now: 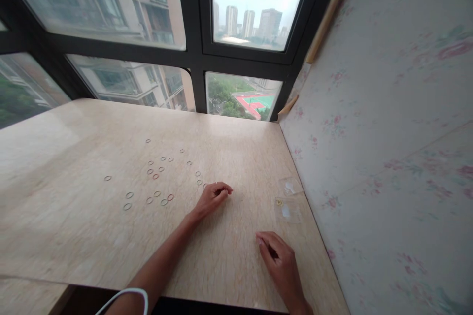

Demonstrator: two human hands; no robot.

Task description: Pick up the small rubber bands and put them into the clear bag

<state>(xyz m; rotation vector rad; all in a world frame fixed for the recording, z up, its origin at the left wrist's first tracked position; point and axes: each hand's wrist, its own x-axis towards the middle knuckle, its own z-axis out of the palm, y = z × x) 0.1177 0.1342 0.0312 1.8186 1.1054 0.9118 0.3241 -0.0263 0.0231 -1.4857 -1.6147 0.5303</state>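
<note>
Near scattered rings and plastic bags, both hands press fingers together, contents unclear.

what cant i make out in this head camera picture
All in the head view:
Anything inside the left hand: hidden by its own curl.
Anything inside the right hand: likewise.
The full ring next to the left hand: partly covered by that hand.
Yellowish bits at the clear packet: too small to identify.
White loop: cut off by the bottom edge.
</note>
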